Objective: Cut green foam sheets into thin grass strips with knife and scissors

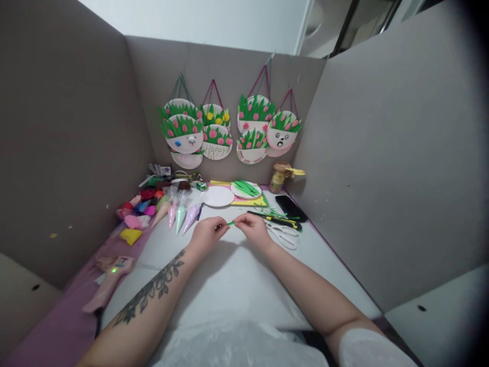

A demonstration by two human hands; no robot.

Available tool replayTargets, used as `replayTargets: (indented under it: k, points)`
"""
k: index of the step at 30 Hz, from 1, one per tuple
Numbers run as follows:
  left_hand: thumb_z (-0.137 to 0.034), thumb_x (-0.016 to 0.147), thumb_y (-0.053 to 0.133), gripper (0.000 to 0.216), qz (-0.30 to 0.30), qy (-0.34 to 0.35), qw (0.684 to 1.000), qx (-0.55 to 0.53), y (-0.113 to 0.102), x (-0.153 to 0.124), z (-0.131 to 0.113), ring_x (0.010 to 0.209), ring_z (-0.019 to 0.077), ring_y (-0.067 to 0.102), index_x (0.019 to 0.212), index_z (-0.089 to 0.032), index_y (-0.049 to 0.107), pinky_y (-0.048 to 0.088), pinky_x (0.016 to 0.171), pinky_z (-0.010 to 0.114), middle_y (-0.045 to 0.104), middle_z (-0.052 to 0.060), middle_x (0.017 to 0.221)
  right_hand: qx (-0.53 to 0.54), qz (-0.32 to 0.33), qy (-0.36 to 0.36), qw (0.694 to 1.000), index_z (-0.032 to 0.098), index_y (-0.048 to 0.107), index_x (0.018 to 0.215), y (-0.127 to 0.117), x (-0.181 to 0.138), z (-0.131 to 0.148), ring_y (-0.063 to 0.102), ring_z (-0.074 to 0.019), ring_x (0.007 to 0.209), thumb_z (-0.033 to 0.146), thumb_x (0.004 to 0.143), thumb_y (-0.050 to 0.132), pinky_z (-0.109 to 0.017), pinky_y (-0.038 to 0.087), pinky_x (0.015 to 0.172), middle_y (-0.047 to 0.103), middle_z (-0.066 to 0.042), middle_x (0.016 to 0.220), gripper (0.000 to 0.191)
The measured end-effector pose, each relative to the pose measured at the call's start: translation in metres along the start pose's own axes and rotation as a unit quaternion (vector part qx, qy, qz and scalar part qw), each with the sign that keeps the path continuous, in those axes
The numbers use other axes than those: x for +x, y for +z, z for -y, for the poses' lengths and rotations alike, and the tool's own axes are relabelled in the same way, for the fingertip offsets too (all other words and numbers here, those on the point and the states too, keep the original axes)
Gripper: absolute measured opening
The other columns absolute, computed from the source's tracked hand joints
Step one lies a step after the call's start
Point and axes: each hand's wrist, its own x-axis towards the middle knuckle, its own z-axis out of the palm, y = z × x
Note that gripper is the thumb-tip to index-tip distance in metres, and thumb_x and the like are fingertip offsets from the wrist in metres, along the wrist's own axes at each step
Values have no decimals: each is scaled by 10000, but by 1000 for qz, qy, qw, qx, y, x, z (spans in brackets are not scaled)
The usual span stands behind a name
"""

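Observation:
My left hand (207, 234) and my right hand (252, 226) meet over the white table top (229, 275), both pinching a small green paper strip (231, 223) between their fingertips. Just beyond my right hand lie white-handled scissors (283, 234) and a black and yellow tool (277, 220), with several green paper strips (273, 211) scattered near them. A plain white paper plate (218, 196) and a second plate holding cut green strips (246, 189) lie farther back on a yellow sheet.
Pastel piping-bag cones (180, 216) and coloured clay lumps (142, 204) lie at the left. A black phone (291, 207) and a glue jar (280, 177) sit at the right. Decorated paper-plate crafts (217, 133) hang on the grey back partition. Grey walls close in both sides.

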Motion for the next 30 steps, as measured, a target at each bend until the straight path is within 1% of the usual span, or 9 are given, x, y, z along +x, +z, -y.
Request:
replayTargets:
  k: [4, 8, 10, 12, 17, 21, 27, 30]
  points:
    - [-224, 818, 581, 116, -11, 17, 1000, 20, 3, -1, 0, 693, 143, 613, 760, -193, 677, 412, 657, 232, 703, 17, 743, -11, -20, 8, 1000, 190, 685, 729, 2, -4, 7, 601, -164, 675, 263, 711, 644, -282, 473, 659, 688, -23, 718, 86]
    - [-195, 822, 568, 127, -20, 47, 998, 31, 5, -3, 1, 719, 153, 622, 752, -189, 674, 415, 679, 244, 706, 27, 751, 16, -47, 39, 998, 187, 674, 726, 4, -9, 10, 564, -149, 620, 280, 701, 652, -267, 451, 606, 655, -6, 668, 98]
    - [-199, 820, 571, 122, -20, 51, 998, 23, 5, -3, 1, 724, 155, 623, 756, -189, 674, 419, 690, 249, 707, 27, 755, 21, -53, 47, 997, 185, 674, 717, 4, -11, 11, 565, -150, 620, 280, 691, 665, -269, 452, 610, 655, -8, 667, 99]
    - [-205, 808, 580, 108, -21, 39, 999, -3, 6, -4, -1, 716, 151, 623, 756, -190, 674, 426, 689, 248, 709, 23, 756, 19, -57, 48, 997, 183, 679, 716, 3, -13, 12, 581, -157, 641, 284, 685, 678, -277, 463, 631, 669, -18, 687, 106]
    - [-181, 743, 595, 89, -28, -30, 994, -99, 10, -2, -3, 674, 134, 621, 680, -180, 658, 443, 668, 231, 705, 3, 708, -4, -63, 39, 997, 178, 675, 711, 2, -15, 15, 610, -167, 662, 290, 697, 674, -288, 485, 652, 688, -34, 702, 113]
    - [-187, 707, 597, 93, -25, -72, 989, -129, 11, 1, -4, 660, 137, 622, 638, -169, 656, 448, 660, 236, 709, 10, 690, -16, -71, 22, 997, 180, 663, 706, 4, -16, 17, 616, -167, 659, 284, 710, 653, -287, 491, 647, 688, -33, 696, 104]
    - [-194, 682, 607, 88, -27, -93, 986, -137, 8, 1, -9, 622, 136, 605, 625, -164, 666, 443, 633, 238, 699, 11, 647, -20, -83, -1, 996, 184, 654, 714, 6, -17, 15, 613, -165, 667, 266, 720, 643, -292, 491, 659, 680, -31, 709, 84]
    - [-182, 684, 609, 83, -24, -87, 986, -138, 6, 0, -10, 626, 135, 607, 621, -165, 659, 442, 629, 234, 695, 8, 646, -18, -58, -17, 998, 187, 647, 710, 1, -16, 16, 608, -159, 666, 247, 733, 633, -283, 487, 651, 669, -24, 707, 65]
